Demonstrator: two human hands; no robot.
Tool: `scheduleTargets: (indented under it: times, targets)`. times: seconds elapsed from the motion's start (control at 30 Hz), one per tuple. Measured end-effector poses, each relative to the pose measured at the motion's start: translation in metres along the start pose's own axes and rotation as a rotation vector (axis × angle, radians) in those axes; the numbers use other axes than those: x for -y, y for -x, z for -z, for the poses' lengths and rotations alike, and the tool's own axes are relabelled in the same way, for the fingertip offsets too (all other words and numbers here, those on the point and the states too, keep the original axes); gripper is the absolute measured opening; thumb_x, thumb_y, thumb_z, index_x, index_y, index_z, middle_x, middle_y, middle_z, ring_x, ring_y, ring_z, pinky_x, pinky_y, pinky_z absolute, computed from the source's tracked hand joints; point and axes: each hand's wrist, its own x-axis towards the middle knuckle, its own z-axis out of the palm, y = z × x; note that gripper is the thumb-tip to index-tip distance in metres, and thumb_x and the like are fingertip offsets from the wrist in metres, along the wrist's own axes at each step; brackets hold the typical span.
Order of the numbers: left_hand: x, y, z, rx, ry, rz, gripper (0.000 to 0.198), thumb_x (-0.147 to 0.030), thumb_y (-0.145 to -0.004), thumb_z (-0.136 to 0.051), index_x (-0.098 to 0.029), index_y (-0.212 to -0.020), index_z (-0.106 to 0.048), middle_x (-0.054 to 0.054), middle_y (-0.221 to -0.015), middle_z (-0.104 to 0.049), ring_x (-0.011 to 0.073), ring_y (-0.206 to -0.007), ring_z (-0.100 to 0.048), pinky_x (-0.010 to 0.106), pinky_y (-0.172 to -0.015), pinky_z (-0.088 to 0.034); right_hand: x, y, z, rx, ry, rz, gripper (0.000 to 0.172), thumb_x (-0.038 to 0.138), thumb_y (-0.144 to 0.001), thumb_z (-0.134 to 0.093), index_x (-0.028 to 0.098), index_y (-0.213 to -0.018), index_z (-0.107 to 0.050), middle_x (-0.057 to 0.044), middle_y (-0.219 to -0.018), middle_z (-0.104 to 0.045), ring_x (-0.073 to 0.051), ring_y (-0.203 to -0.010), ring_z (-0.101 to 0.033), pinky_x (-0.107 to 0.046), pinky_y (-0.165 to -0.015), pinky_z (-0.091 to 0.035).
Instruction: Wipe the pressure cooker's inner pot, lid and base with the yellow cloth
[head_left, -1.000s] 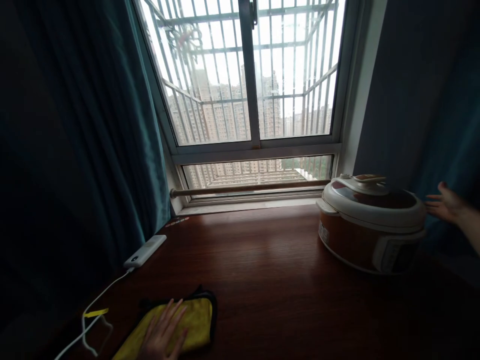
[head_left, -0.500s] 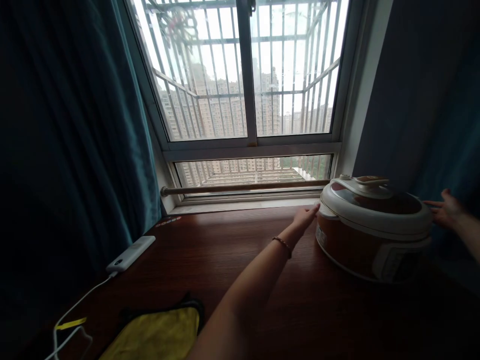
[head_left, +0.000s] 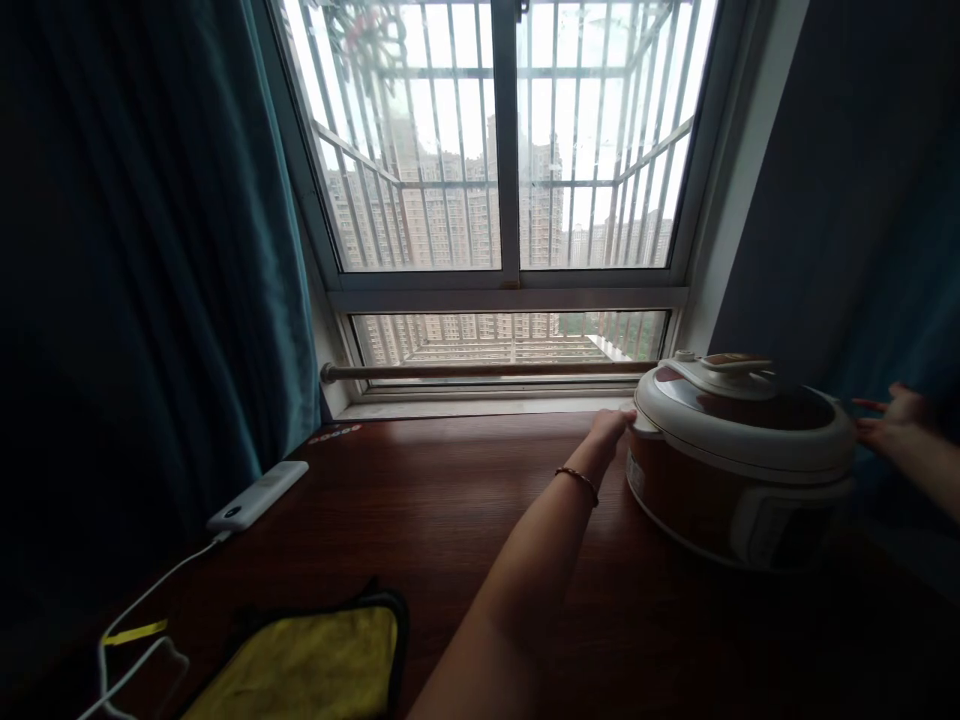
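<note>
A round electric cooker (head_left: 739, 455), orange-brown with a white lid, stands at the right of the dark wooden table (head_left: 450, 510). My left hand (head_left: 611, 425), a thin bracelet on its wrist, reaches across the table, and its fingers curl against the small handle on the cooker's left side. My right hand (head_left: 892, 418) is at the cooker's right rim. Its fingers stretch toward the rim, and their tips are partly hidden behind the lid.
A yellow cloth (head_left: 307, 670) with a dark border lies at the near table edge. A white power bank (head_left: 256, 495) with a white cable (head_left: 135, 620) lies at the left. Teal curtains (head_left: 150, 300) hang on both sides of a barred window (head_left: 510, 150). A rod (head_left: 487, 371) runs along the sill.
My left hand left the yellow cloth and reached across to the cooker's left side. My right hand moved in to the cooker's right rim. The cooker stays in place.
</note>
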Motion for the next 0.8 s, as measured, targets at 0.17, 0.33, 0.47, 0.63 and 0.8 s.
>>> scheduleTargets:
  times: [0.17, 0.33, 0.47, 0.63, 0.8]
  targets:
    - [-0.009, 0.021, 0.056, -0.083, -0.025, 0.032, 0.016, -0.024, -0.065, -0.062, -0.015, -0.078, -0.067, 0.009, -0.095, -0.067, 0.0248, -0.097, -0.054, 0.039, -0.088, -0.035, 0.014, 0.065, -0.033, 0.106, -0.043, 0.006, 0.041, 0.052, -0.086, -0.030, 0.016, -0.079, -0.049, -0.038, -0.115, -0.046, -0.030, -0.094, -0.061, -0.048, -0.071, -0.047]
    - [-0.022, 0.050, 0.131, -0.225, -0.078, 0.064, 0.021, -0.033, -0.069, -0.061, -0.019, -0.083, -0.067, 0.010, -0.109, -0.063, 0.0286, -0.106, -0.049, 0.046, -0.090, -0.030, 0.008, 0.147, -0.085, 0.262, -0.079, -0.048, 0.042, 0.054, -0.083, -0.037, 0.013, -0.084, -0.048, -0.037, -0.112, -0.047, -0.030, -0.089, -0.063, -0.044, -0.062, -0.048]
    - [-0.041, 0.066, 0.199, -0.381, -0.134, 0.081, 0.024, -0.036, -0.075, -0.059, -0.018, -0.091, -0.064, 0.009, -0.114, -0.060, 0.0279, -0.110, -0.047, 0.048, -0.092, -0.029, -0.018, 0.209, -0.128, 0.353, -0.081, -0.153, 0.042, 0.051, -0.082, -0.039, 0.011, -0.088, -0.047, -0.032, -0.103, -0.053, -0.030, -0.085, -0.063, -0.043, -0.059, -0.050]
    - [-0.066, 0.094, 0.284, -0.591, -0.208, 0.099, 0.034, -0.038, -0.083, -0.053, -0.015, -0.108, -0.055, 0.009, -0.116, -0.054, 0.0224, -0.106, -0.051, 0.047, -0.090, -0.040, -0.049, 0.289, -0.188, 0.485, -0.117, -0.191, 0.044, 0.055, -0.082, -0.038, 0.014, -0.096, -0.045, -0.018, -0.091, -0.058, -0.025, -0.078, -0.063, -0.041, -0.058, -0.052]
    - [-0.090, 0.132, 0.357, -0.781, -0.282, -0.029, 0.033, -0.034, -0.085, -0.051, -0.014, -0.111, -0.053, 0.008, -0.111, -0.056, 0.0192, -0.095, -0.056, 0.041, -0.081, -0.048, -0.081, 0.370, -0.245, 0.622, -0.100, -0.218, 0.058, 0.063, -0.081, -0.032, 0.014, -0.110, -0.042, -0.014, -0.091, -0.056, -0.023, -0.078, -0.061, -0.039, -0.056, -0.052]
